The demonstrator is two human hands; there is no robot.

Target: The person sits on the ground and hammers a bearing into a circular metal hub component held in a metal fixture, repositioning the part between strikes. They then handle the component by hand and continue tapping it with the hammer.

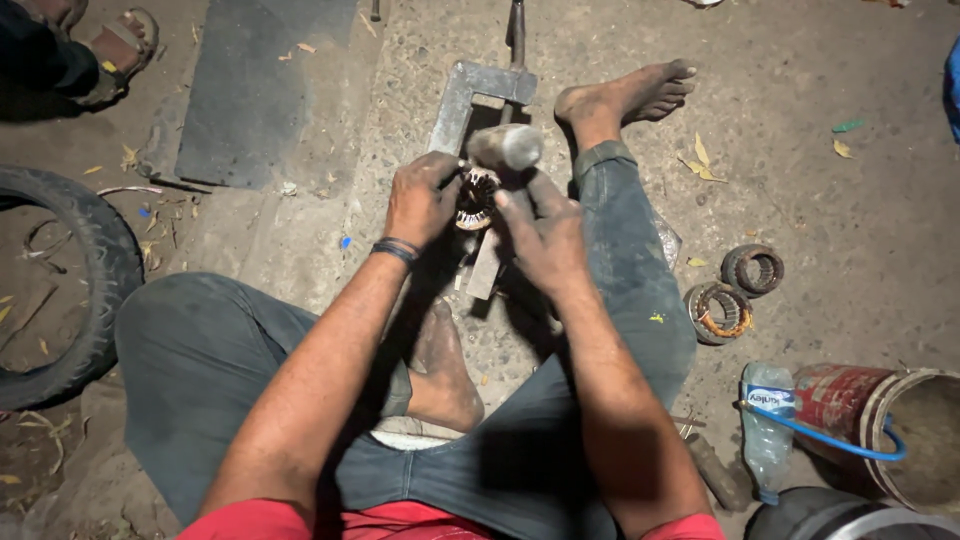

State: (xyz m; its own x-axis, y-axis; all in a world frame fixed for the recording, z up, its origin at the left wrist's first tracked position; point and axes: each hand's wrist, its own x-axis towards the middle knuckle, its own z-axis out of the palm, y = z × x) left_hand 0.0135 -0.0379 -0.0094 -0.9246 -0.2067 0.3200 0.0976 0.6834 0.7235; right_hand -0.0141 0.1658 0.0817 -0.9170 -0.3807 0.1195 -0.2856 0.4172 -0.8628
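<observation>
Hands (480,215) grip stator (476,196); bottle (766,428) beside red can (850,405).

One head-worn camera looks steeply down (close in) over lap and ground (850,230).

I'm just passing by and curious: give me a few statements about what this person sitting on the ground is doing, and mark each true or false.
1. The left hand grips a round motor winding core with copper wire. True.
2. The right hand holds a hammer by the core. True, as far as the view shows; the handle is mostly hidden.
3. The person wears shoes. False: the foot stretched out ahead is bare.
4. Two more winding cores lie on the ground to the person's right. True.
5. The plastic bottle stands upright on a table. False: it lies on the ground beside a red tin.
6. A tyre lies to the person's right. False: it is on the left.
</observation>
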